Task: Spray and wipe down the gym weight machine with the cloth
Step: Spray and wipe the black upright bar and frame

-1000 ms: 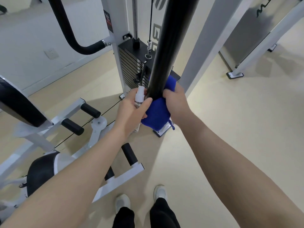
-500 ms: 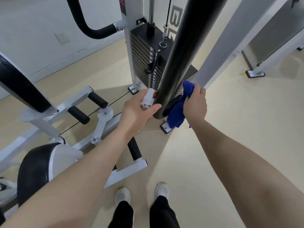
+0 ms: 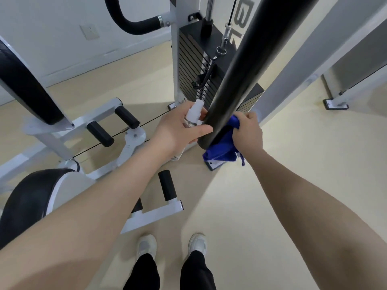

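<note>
With my right hand [image 3: 248, 130] bunching the blue cloth [image 3: 222, 146] at centre frame, I'd wrap it fully round the black bar [image 3: 240, 72] end (left hand [image 3: 178, 130] gripping the spray bottle [image 3: 193, 114]).

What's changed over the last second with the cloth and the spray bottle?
The right hand has slid the blue cloth from wrapped round the front of the black bar to its right side, near the bar's lower end. The left hand still holds the spray bottle beside the bar, and the grips are unchanged.
</note>
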A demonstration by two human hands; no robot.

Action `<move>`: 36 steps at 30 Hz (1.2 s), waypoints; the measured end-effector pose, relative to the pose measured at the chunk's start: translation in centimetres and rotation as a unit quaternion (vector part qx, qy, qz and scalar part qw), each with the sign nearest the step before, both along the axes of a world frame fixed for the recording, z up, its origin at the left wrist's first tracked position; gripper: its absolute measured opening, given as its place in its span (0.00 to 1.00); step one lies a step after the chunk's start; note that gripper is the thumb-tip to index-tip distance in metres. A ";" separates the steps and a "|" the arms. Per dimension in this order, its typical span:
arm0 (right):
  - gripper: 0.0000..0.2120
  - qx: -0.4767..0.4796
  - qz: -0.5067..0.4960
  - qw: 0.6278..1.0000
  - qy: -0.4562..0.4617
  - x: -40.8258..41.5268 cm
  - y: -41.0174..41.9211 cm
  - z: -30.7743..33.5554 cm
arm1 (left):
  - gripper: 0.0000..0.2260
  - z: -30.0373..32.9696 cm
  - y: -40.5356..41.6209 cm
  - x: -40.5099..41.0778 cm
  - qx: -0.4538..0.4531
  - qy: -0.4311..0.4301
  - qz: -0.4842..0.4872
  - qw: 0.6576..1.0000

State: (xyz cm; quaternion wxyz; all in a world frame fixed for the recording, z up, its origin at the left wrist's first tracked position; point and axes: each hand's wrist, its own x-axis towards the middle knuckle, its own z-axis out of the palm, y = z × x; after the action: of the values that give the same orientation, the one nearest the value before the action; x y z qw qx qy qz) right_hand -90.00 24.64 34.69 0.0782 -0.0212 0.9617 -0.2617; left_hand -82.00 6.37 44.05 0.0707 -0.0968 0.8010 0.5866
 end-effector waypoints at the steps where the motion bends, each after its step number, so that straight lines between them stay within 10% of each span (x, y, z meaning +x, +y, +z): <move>1: 0.21 0.009 -0.022 1.000 0.005 0.0 -0.4 -0.3 | 0.10 -0.2 0.0 0.0 0.003 0.001 0.005 1.000; 7: 0.13 -0.083 0.026 0.988 -0.129 2.4 -2.8 1.8 | 0.12 -0.3 0.1 0.0 0.016 -0.008 0.027 0.999; 10: 0.16 -0.308 -0.117 0.922 -0.204 4.5 -2.5 1.8 | 0.14 -0.1 0.2 0.3 0.043 -0.009 0.048 0.998; 14: 0.24 -0.373 -0.443 0.791 -0.196 3.5 -2.1 -1.0 | 0.12 -0.6 0.0 0.3 0.056 -0.005 0.053 0.997; 18: 0.17 -0.410 -0.492 0.708 -0.298 3.1 -3.4 -3.1 | 0.10 -1.3 0.3 0.4 0.041 0.016 0.061 0.997; 31: 0.06 -0.415 -0.318 0.759 -0.388 9.4 -5.8 9.9 | 0.06 3.2 -2.1 2.7 0.028 -0.009 0.069 0.997; 36: 0.05 -0.210 -0.167 0.911 -0.312 10.6 -8.3 12.6 | 0.05 4.7 -6.0 3.3 0.001 -0.008 0.071 0.997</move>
State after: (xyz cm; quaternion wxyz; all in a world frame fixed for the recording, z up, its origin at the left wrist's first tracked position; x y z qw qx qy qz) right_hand -79.38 16.37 47.28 0.3233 0.2065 0.8006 -0.4603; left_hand -78.71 0.34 48.79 0.0357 -0.1585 0.7906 0.5903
